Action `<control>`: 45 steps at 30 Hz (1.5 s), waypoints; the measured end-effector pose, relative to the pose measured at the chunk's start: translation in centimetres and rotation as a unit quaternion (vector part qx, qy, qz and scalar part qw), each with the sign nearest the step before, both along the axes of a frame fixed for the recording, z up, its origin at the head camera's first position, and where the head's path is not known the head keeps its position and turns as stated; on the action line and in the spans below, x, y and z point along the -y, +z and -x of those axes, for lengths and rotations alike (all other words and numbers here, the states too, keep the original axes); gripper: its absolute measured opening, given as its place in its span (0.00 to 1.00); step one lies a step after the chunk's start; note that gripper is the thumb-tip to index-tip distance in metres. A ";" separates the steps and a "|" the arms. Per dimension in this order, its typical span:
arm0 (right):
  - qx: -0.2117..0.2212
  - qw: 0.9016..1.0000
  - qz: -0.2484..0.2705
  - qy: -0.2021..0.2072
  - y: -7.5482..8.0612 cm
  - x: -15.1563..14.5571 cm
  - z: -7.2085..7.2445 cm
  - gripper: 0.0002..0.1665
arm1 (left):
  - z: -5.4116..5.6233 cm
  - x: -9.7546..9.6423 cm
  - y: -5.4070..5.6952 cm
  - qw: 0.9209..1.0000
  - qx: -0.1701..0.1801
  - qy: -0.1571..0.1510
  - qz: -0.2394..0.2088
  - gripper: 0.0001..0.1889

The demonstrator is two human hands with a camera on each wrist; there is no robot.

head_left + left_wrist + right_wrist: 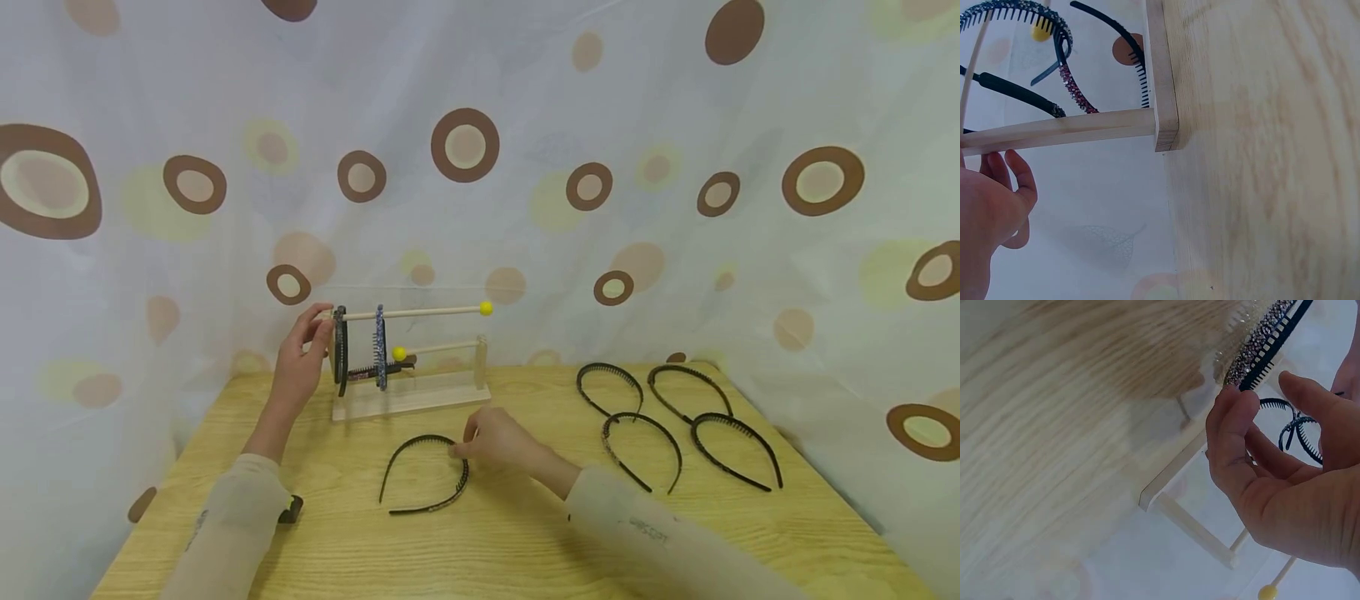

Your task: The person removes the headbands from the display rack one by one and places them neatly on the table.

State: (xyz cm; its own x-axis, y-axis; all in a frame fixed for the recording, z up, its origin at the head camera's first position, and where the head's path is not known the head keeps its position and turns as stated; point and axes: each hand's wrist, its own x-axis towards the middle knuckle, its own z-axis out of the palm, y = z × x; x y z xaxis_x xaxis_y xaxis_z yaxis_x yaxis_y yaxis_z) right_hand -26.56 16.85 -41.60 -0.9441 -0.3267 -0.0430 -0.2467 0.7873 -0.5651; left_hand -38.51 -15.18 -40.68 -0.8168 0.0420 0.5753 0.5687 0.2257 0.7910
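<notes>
On the left of the table, a pale wooden headband stand (412, 404) has two rods tipped with yellow balls. My left hand (302, 358) grips the top of its left post (1060, 130), fingers curled against the wood. Dark headbands (342, 350) hang by that post, and a blue glittery headband (380, 350) hangs farther along the upper rod. Another, dark and toothed, is on the lower rod. In front of the stand, my right hand (498, 437) pinches the side of a black toothed headband (423, 439). Sparkling stones (1260, 344) cover its outer face in the right wrist view.
Several black headbands (641, 417) lie grouped on the right of the wooden table (525, 533). A white curtain (510, 225) with brown and yellow circles stands behind the table and along both sides. A small black object (291, 509) shows beside the left sleeve.
</notes>
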 end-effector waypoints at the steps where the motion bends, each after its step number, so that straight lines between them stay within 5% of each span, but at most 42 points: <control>1: -0.001 1.000 -0.004 0.000 -0.1 0.1 -0.1 0.16 | 0.0 0.0 0.0 1.000 0.000 0.000 0.001 0.23; 4: -0.008 1.000 -0.016 -0.001 -0.5 0.4 -0.2 0.20 | -0.1 0.0 -0.1 1.000 0.001 0.001 0.003 0.23; 11: -0.007 1.000 -0.018 0.004 -0.7 0.8 -0.6 0.29 | -3.0 -0.7 2.3 1.000 0.004 0.001 0.012 0.21; 15: 0.001 1.000 -0.005 0.009 -1.0 0.7 -0.5 0.29 | -1.5 -0.4 1.2 1.000 0.002 0.004 0.012 0.21; 20: 0.008 1.000 0.006 0.009 -1.3 0.2 -0.1 0.16 | -0.2 -0.1 0.2 1.000 0.004 0.009 0.010 0.23; 32: 0.066 0.995 0.074 0.002 -1.0 -1.1 0.3 0.07 | -0.2 0.0 0.1 1.000 0.005 0.006 0.009 0.24; 37: 0.053 0.993 0.103 0.014 -0.1 -1.7 0.3 0.06 | -0.1 0.1 0.0 1.000 0.008 0.004 0.005 0.24; 45: 0.075 0.972 0.218 0.043 1.0 -3.2 0.4 0.10 | -0.1 0.0 0.2 1.000 0.008 0.004 0.006 0.24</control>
State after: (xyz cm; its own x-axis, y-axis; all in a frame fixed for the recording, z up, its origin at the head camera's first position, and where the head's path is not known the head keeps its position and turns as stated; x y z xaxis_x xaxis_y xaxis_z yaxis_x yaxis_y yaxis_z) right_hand -26.92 20.07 -40.61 -0.9064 -0.4220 -0.0172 -0.1904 0.4446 -0.8752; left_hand -38.37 -15.19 -40.50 -0.8257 0.0427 0.5624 0.5549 0.2405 0.7964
